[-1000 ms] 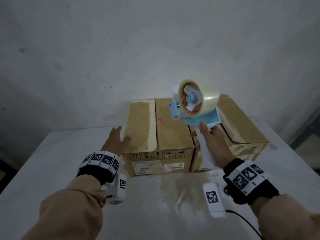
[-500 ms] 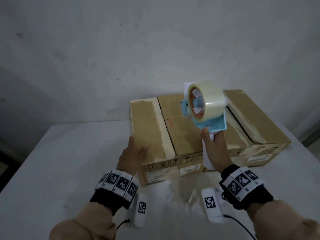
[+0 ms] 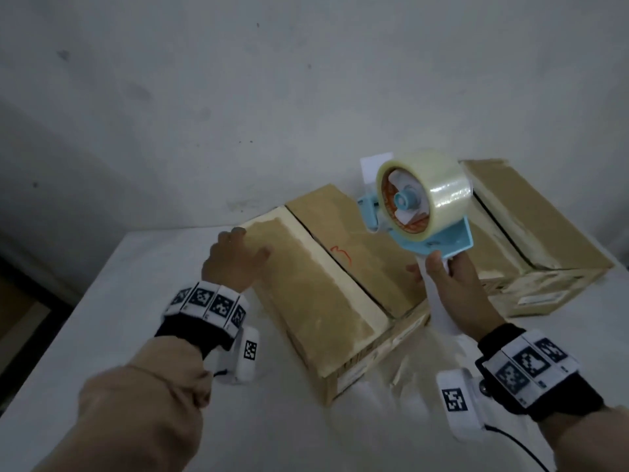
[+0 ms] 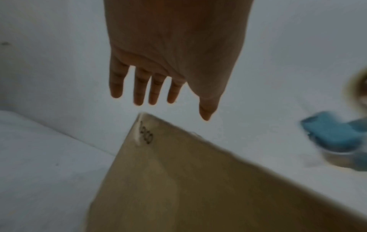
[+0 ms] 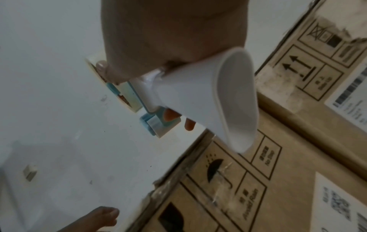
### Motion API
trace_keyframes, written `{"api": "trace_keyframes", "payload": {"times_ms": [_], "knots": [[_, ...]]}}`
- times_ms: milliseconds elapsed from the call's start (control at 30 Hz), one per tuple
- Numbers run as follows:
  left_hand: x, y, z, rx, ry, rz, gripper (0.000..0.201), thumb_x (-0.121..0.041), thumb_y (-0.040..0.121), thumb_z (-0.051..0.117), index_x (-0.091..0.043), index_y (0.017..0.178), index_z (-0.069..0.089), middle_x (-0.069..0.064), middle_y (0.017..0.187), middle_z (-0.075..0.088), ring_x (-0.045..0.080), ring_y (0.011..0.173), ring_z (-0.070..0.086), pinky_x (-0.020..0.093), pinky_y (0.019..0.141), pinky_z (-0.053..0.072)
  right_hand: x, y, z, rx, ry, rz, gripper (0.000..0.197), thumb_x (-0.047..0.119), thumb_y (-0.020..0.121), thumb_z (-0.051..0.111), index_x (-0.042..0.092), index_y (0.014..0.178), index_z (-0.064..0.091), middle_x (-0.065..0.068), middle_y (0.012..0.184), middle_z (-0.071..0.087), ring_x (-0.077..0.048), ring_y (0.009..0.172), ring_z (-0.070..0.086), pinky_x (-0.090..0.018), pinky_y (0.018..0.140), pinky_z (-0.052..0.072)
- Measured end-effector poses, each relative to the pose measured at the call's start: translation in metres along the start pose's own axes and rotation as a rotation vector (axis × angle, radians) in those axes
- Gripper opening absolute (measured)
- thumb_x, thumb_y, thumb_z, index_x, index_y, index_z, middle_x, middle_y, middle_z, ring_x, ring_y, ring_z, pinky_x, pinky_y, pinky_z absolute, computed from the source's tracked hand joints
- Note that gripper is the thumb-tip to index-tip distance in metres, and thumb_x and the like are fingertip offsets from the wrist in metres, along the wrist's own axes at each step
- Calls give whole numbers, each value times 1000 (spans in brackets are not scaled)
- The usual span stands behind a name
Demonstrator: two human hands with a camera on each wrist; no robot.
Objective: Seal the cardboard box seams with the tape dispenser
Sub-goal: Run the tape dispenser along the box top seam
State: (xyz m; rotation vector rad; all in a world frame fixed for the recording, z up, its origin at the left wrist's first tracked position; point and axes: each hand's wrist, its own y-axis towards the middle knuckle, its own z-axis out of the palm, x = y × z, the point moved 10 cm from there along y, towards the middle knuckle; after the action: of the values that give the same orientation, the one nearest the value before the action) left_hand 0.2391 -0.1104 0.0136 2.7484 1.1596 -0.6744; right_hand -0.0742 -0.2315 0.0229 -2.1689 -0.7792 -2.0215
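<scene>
A brown cardboard box (image 3: 326,281) lies on the white table, its dark top seam running from far left to near right. My left hand (image 3: 235,260) rests with straight fingers on the box's far left top edge; the left wrist view shows the fingers (image 4: 139,87) spread over the box corner (image 4: 178,180). My right hand (image 3: 452,287) grips the white handle (image 5: 208,100) of a blue tape dispenser (image 3: 422,206) carrying a clear tape roll, held up in the air above the right part of the box.
A second cardboard box (image 3: 531,233) lies to the right of the first, close beside it. The white table (image 3: 112,318) meets a pale wall behind the boxes. A torn patch of tape residue (image 3: 401,373) lies on the table in front of the boxes.
My left hand slid from the box's near left side up along its left edge toward the far corner. The view swung, and the dispenser stayed raised in my right hand.
</scene>
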Motion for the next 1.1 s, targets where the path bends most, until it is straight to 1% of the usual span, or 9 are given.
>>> {"api": "trace_keyframes", "payload": {"times_ms": [133, 267, 433, 567, 700, 767, 833, 933, 1100], "knots": [[7, 50, 11, 73, 81, 46, 77, -47, 86, 54, -14, 146, 20, 12, 155, 19, 31, 141, 22, 47, 111, 26, -1, -2, -4, -2, 8, -35, 90, 80, 65, 49, 12, 123, 43, -5, 111, 58, -2, 81, 63, -10, 65, 49], [10, 58, 20, 148, 39, 50, 84, -51, 81, 59, -12, 145, 22, 15, 151, 26, 33, 137, 30, 44, 111, 28, 8, 3, -4, -8, 10, -49, 107, 86, 58, 49, 1, 124, 43, -11, 106, 57, -9, 79, 62, -13, 63, 50], [26, 42, 8, 187, 215, 0, 93, -77, 57, 56, -21, 130, 42, 9, 130, 49, 29, 115, 52, 42, 96, 44, 35, 11, 9, 27, 12, -64, 97, 86, 64, 41, 3, 113, 49, -4, 80, 60, -7, 66, 58, -14, 62, 49], [38, 13, 9, 353, 300, 44, 80, -76, 65, 57, -16, 116, 41, -1, 93, 52, 16, 79, 52, 29, 66, 40, 68, 11, 18, 49, -1, -88, 83, 88, 63, 37, 13, 96, 50, -4, 66, 57, -2, 59, 56, -8, 58, 45], [49, -16, 17, 503, 395, 87, 79, -79, 63, 54, -18, 112, 45, 0, 110, 55, 17, 96, 54, 29, 79, 43, 80, 9, 24, 105, 116, -38, 81, 86, 59, 49, 15, 99, 51, 6, 61, 61, -6, 53, 55, -18, 50, 46], [49, -28, 12, 556, 425, 98, 65, -76, 66, 55, -20, 97, 46, -4, 97, 54, 12, 84, 52, 25, 70, 41, 87, 9, 31, 136, 118, -56, 80, 83, 63, 48, 11, 97, 51, 5, 61, 60, -9, 52, 53, -18, 49, 45], [38, -30, -2, 491, 490, 145, 63, -70, 73, 54, -17, 105, 46, -2, 100, 54, 14, 87, 53, 26, 72, 41, 94, 8, 38, 167, 123, -77, 74, 83, 64, 48, 17, 97, 55, 8, 65, 63, -11, 55, 54, -17, 51, 46], [-1, -23, -40, 136, 421, 278, 59, -64, 87, 37, -19, 124, 44, 2, 121, 57, 21, 107, 56, 30, 84, 43, 101, 5, 50, 207, 96, -75, 65, 89, 54, 48, 34, 85, 64, 12, 65, 67, -6, 54, 59, -14, 52, 49], [-47, -23, -50, 120, -341, 352, 53, -54, 93, 26, -12, 97, 59, 5, 96, 65, 22, 83, 62, 34, 76, 47, 106, 3, 68, 249, 111, -117, 88, 79, 66, 52, 5, 114, 52, 6, 92, 72, -12, 74, 66, -21, 60, 52]]}}
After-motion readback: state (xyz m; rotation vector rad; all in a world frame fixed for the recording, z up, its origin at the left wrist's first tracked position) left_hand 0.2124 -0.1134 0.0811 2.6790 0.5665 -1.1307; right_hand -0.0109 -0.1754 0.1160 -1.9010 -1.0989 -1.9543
